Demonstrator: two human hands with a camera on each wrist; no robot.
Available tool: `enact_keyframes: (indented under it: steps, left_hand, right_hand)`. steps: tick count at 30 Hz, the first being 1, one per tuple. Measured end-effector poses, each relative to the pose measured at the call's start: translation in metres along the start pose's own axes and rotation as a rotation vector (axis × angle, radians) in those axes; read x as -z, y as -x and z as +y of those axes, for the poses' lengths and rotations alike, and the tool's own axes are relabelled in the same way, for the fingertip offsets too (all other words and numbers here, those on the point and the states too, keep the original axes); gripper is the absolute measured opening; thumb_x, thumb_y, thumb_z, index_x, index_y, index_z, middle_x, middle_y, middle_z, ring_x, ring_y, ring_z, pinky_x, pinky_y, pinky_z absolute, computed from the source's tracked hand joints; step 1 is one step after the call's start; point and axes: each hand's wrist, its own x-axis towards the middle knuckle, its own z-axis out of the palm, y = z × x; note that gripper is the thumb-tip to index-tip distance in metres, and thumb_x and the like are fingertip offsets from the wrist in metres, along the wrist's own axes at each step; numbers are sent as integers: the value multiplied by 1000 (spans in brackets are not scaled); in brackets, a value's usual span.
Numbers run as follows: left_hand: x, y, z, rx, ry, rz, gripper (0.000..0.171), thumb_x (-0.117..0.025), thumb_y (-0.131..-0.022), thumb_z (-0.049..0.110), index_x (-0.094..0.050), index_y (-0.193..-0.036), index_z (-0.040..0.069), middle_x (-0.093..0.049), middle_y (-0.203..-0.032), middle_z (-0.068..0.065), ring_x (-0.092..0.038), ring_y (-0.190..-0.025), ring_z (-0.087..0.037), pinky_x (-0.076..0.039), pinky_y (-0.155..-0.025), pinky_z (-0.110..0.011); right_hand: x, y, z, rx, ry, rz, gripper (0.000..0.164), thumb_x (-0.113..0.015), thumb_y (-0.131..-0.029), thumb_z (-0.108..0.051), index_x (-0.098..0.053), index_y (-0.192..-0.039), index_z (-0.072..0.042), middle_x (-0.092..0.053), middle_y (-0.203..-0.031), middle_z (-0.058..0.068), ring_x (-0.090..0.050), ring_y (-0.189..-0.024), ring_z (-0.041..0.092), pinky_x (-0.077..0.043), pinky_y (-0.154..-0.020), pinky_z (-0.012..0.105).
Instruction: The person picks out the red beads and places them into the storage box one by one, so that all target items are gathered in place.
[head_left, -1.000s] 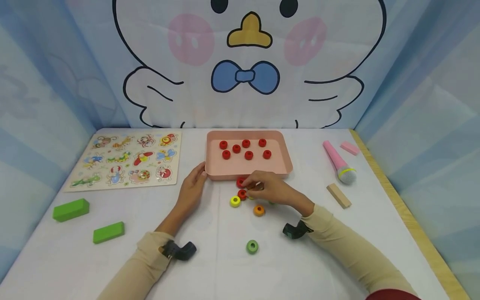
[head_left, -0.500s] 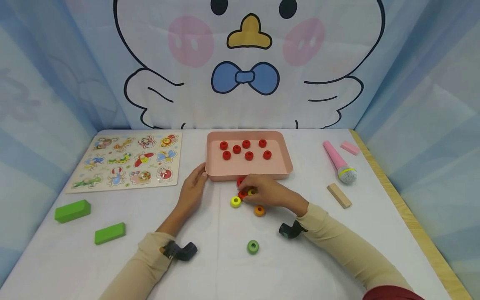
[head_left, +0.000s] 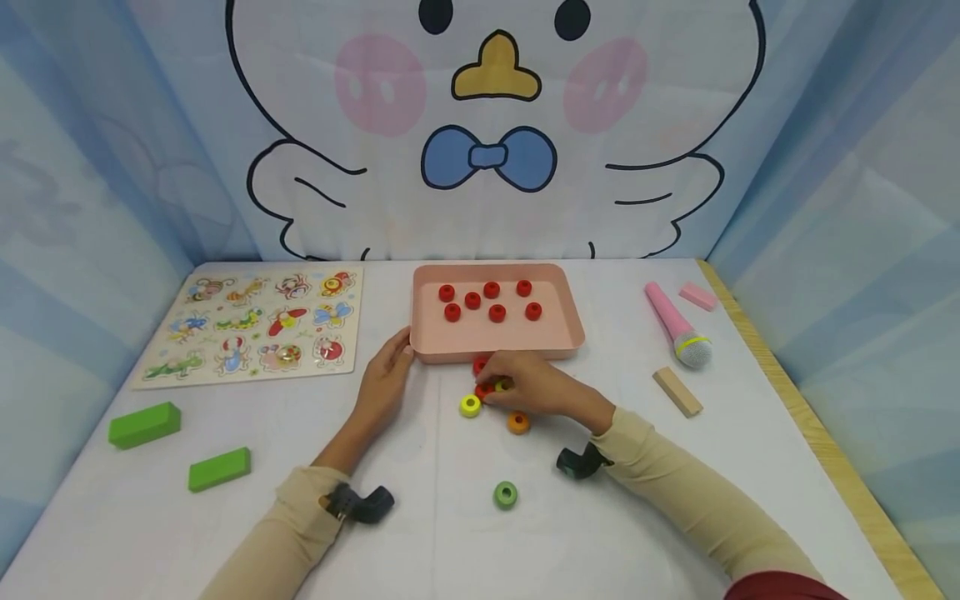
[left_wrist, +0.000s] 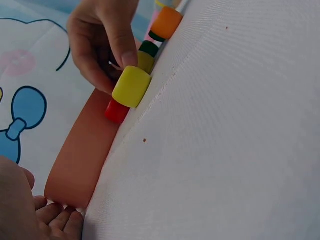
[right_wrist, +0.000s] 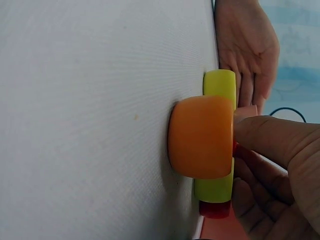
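Note:
My left hand (head_left: pixel 385 382) rests its fingers against the front left corner of the pink tray (head_left: pixel 442 354). Several red beads (head_left: pixel 497 313) lie in that tray. Just in front of it, my right hand (head_left: pixel 536 383) pinches a red bead (head_left: pixel 484 391) between thumb and fingers, low over the cloth. Another red bead (head_left: pixel 480 366) sits between that hand and the tray, partly covered. A yellow bead (head_left: pixel 470 406) is beside the fingertips, and a second yellow one (head_left: pixel 505 383) is half hidden under the hand. Nearer me lie an orange bead (head_left: pixel 518 422) and a green bead (head_left: pixel 506 495).
On the left is a puzzle board (head_left: pixel 251 325) with insect pictures, with two green blocks (head_left: pixel 145 425) in front of it. To the right lie a pink toy microphone (head_left: pixel 675 325), a pink block (head_left: pixel 698 296) and a plain wooden block (head_left: pixel 677 392).
My right hand has lowered slightly and shifted left, and its fingers have closed round the red bead in front of the tray. The left hand stays at the tray corner.

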Motion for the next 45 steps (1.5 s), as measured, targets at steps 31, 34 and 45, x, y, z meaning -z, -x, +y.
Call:
enact_keyframes:
  steps: [31, 34, 45]
  left_hand:
    - [1, -3, -4, -65, 75, 12, 46, -42, -106, 18, -39, -149, 1, -42, -150, -16, -37, -139, -23, -29, -115, -33]
    - [1, -1, 1, -76, 93, 1, 46, -43, -106, 16, -38, -148, -1, -41, -149, -18, -37, -139, -25, -29, -115, -34]
    - [2, -3, -3, -78, 94, 3, 46, -43, -106, 15, -38, -149, -2, -40, -150, -18, -36, -140, -26, -28, -116, -34]
  right_hand:
    - [44, -85, 27, -218, -23, 53, 28, -73, -90, -17, -71, -118, -12, -66, -107, -2, -56, -99, 17, -53, -87, 25]
    - [44, -92, 32, -236, -21, 30, 26, -73, -90, -17, -71, -116, -12, -66, -105, -1, -57, -97, 18, -54, -85, 26]
    - [44, -100, 32, -236, -4, 3, 31, -75, -90, -18, -70, -119, -10, -67, -106, 1, -58, -95, 19, -54, -85, 25]
